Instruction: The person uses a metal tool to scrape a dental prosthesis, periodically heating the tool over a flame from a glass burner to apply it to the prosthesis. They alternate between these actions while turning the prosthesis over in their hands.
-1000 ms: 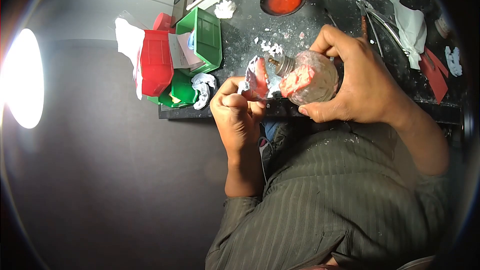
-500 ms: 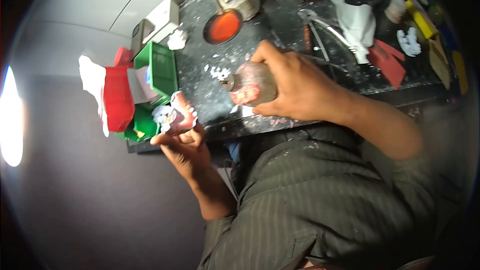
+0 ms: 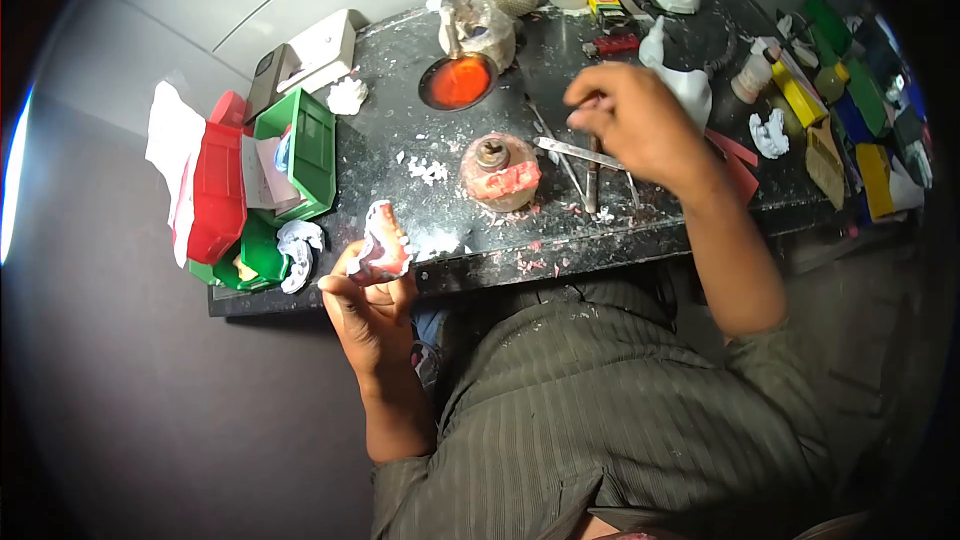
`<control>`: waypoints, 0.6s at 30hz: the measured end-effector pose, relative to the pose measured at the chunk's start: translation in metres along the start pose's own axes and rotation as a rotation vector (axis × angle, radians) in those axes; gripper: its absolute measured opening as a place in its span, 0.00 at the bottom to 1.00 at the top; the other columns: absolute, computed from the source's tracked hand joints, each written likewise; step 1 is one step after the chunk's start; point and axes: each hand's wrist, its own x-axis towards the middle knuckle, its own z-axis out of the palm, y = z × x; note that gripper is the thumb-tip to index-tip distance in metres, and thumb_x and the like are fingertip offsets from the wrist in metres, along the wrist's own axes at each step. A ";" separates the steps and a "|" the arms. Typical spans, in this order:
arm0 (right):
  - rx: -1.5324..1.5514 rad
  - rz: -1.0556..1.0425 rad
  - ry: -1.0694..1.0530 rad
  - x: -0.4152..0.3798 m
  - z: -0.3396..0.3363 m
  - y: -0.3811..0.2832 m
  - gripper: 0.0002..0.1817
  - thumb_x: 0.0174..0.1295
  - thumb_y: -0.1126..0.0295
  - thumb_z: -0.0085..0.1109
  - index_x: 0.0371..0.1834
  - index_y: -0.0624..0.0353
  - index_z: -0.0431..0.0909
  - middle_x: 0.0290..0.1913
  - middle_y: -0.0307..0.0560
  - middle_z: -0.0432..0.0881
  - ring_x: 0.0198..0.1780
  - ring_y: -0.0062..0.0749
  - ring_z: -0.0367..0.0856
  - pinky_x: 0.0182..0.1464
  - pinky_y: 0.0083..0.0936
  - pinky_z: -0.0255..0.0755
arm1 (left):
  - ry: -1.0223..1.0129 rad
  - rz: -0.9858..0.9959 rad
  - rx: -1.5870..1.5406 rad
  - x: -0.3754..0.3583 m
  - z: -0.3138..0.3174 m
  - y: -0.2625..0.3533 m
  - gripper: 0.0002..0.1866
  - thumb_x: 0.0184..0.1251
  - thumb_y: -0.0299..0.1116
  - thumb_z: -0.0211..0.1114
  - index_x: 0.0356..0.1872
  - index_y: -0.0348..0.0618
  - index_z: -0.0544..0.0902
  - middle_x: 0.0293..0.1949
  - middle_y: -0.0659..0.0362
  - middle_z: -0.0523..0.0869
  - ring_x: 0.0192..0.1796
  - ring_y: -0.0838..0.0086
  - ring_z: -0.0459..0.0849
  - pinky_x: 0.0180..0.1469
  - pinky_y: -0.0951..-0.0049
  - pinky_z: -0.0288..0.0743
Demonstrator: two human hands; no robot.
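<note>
My left hand [image 3: 370, 315] holds a dental cast [image 3: 385, 248] with pink wax on it, over the bench's front edge. Pinkish residue and a strip of pink wax [image 3: 510, 180] cover part of the spirit burner [image 3: 490, 198], a round glass bottle with a metal wick holder, standing upright on the bench. To the right of it my right hand [image 3: 645, 130] is raised above the bench, its fingers loosely bent and apart with nothing visible in them. Below that hand lie a flat metal blade [image 3: 577, 152] and several thin tools, partly hidden by it.
A dark pan of red wax [image 3: 460, 83] sits behind the burner. Green bins [image 3: 318, 150] and a red bin [image 3: 217, 190] stand at the left edge. A white squeeze bottle [image 3: 690, 90], a red lighter [image 3: 612, 45] and a brush [image 3: 826, 165] lie to the right. White scraps litter the bench.
My right hand has let go of the spirit burner, which now stands on the bench, and has moved right and away. The left hand still holds the cast, now more upright.
</note>
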 end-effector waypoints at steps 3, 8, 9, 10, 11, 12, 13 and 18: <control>-0.299 0.229 -0.093 0.008 -0.010 -0.012 0.11 0.54 0.68 0.73 0.26 0.65 0.83 0.26 0.59 0.85 0.34 0.51 0.87 0.41 0.39 0.78 | 0.011 -0.057 -0.119 -0.007 0.005 0.000 0.46 0.65 0.71 0.56 0.53 0.25 0.74 0.39 0.50 0.86 0.26 0.76 0.81 0.26 0.83 0.72; -0.375 0.226 -0.072 0.008 -0.003 -0.010 0.15 0.50 0.65 0.76 0.26 0.66 0.82 0.30 0.62 0.85 0.37 0.56 0.87 0.43 0.44 0.78 | -0.183 -0.083 -0.167 -0.013 0.004 -0.002 0.44 0.67 0.64 0.62 0.55 0.21 0.72 0.41 0.35 0.86 0.23 0.77 0.79 0.28 0.82 0.75; -0.395 0.198 -0.018 0.006 -0.001 -0.005 0.15 0.51 0.66 0.75 0.28 0.66 0.82 0.29 0.60 0.85 0.36 0.55 0.87 0.42 0.43 0.78 | -0.173 -0.100 -0.110 -0.014 0.008 0.001 0.45 0.68 0.66 0.60 0.54 0.20 0.72 0.38 0.32 0.86 0.16 0.80 0.71 0.21 0.82 0.68; -0.414 0.167 0.037 0.005 0.000 -0.005 0.15 0.52 0.66 0.75 0.30 0.67 0.81 0.28 0.59 0.85 0.35 0.54 0.87 0.40 0.42 0.78 | -0.239 -0.096 -0.124 -0.014 0.006 0.001 0.45 0.68 0.66 0.59 0.54 0.19 0.72 0.38 0.32 0.86 0.14 0.81 0.70 0.17 0.83 0.65; -0.330 0.217 0.000 0.005 -0.002 -0.010 0.15 0.53 0.67 0.75 0.32 0.66 0.80 0.25 0.56 0.85 0.32 0.47 0.88 0.37 0.37 0.78 | -0.303 -0.109 -0.069 -0.013 0.002 0.004 0.49 0.68 0.70 0.53 0.56 0.19 0.72 0.27 0.45 0.82 0.14 0.79 0.72 0.32 0.73 0.73; -0.241 0.207 -0.036 0.004 -0.003 -0.017 0.14 0.52 0.67 0.76 0.30 0.66 0.80 0.25 0.53 0.85 0.29 0.39 0.87 0.33 0.32 0.76 | -0.368 -0.125 -0.015 -0.013 0.000 0.007 0.53 0.68 0.74 0.47 0.57 0.18 0.71 0.17 0.59 0.79 0.15 0.78 0.73 0.47 0.63 0.80; -0.199 0.221 -0.127 0.002 -0.006 -0.023 0.14 0.51 0.69 0.76 0.31 0.67 0.80 0.25 0.52 0.85 0.29 0.36 0.87 0.33 0.30 0.76 | -0.348 -0.119 -0.017 -0.014 -0.001 0.008 0.53 0.68 0.74 0.47 0.57 0.18 0.71 0.17 0.59 0.79 0.15 0.78 0.73 0.47 0.63 0.80; -0.198 0.133 -0.273 -0.005 0.004 -0.031 0.10 0.49 0.82 0.75 0.31 0.68 0.81 0.23 0.37 0.80 0.25 0.13 0.73 0.29 0.17 0.69 | -0.321 -0.176 0.035 -0.020 0.006 0.015 0.59 0.59 0.82 0.43 0.56 0.18 0.71 0.12 0.64 0.74 0.10 0.82 0.68 0.41 0.65 0.83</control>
